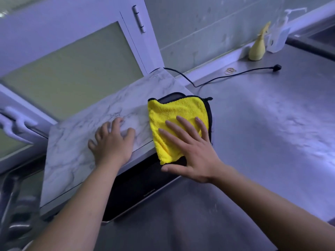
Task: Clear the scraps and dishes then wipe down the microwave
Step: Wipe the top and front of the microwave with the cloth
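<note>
The microwave stands on the counter with a marble-patterned top and a black front door below. A yellow cloth with a black edge lies over its right end. My right hand presses flat on the cloth with straight, spread fingers. My left hand rests on the marble top to the left of the cloth, fingers slightly bent and holding nothing.
The microwave's black power cord trails unplugged across the grey counter. A yellow spray bottle and a clear pump bottle stand by the wall. Rubber bands lie near the cord. Wall cabinets hang behind the microwave.
</note>
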Motion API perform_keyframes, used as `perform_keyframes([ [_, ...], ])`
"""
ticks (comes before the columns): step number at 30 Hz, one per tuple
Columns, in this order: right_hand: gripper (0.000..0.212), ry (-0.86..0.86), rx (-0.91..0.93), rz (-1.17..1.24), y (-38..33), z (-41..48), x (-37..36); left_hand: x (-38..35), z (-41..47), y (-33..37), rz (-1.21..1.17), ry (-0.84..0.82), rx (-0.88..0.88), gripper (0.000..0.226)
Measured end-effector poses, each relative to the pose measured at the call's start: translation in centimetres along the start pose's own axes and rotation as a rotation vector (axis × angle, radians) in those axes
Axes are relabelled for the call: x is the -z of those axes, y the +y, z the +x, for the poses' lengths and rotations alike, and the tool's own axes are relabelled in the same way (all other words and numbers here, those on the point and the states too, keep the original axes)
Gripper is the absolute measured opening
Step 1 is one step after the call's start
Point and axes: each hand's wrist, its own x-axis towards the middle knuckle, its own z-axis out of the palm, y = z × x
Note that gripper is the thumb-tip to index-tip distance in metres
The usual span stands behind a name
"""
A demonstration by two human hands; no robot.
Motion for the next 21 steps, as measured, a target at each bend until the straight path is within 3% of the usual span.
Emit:
perform_keyframes([
  [5, 0.057, 0.084, -0.068, 0.196, -0.8, -1.8, -0.4, 0.2, -0.1, 0.1, -0.009, -0.006, 0.012, 0.044],
  [9, 0.034, 0.387, -0.217, 0.394, -2.1, -2.2, -1.3, 0.2, -0.1, 0.2, -0.005, -0.011, 0.013, 0.045],
  [12, 0.049, 0.567, -0.395, 0.324, -4.1, -0.2, -2.0, 0.2, -0.1, 0.1, -0.009, -0.014, 0.018, 0.045],
  [16, 0.061, 0.562, -0.520, 0.098, -5.7, 4.6, -3.8, 0.2, -0.2, 0.2, -0.022, -0.006, 0.015, 0.045],
  [21, 0.051, 0.764, -0.393, 0.028, -3.9, 4.4, -7.3, 0.1, -0.2, 0.2, -0.018, -0.004, 0.012, 0.047],
])
